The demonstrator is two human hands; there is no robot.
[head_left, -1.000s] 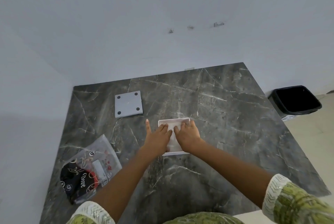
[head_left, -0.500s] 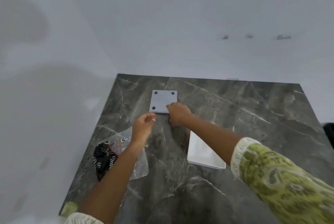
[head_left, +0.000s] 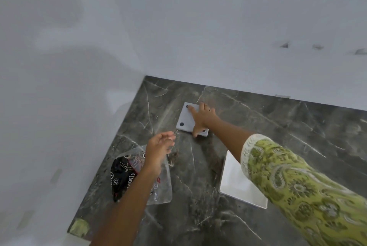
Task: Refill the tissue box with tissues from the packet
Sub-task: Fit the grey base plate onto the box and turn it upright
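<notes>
the tissue box (head_left: pixel 238 184) is lying flat on the dark marble table (head_left: pixel 278 126), a single shallow white square tray turned open side up, its inside looking plain white; whether that white is tissue cannot be told. being square it is showing no long axis, and one corner is pointing toward the near edge of the table. the sleeve (head_left: pixel 297 182), green and patterned, is crossing over its right part. one grey-white square lid (head_left: pixel 185 119) is lying well apart from the box, toward the wall, with three dark round spots showing at its corners. the right hand (head_left: pixel 202 118) is resting on that lid with fingers spread and the thumb at its near edge. the left hand (head_left: pixel 159 149) is hanging loosely half-curled above one clear, crumpled packet (head_left: pixel 135 176) with black printing, gripping nothing. the packet is sitting left of the box, apart from it.
</notes>
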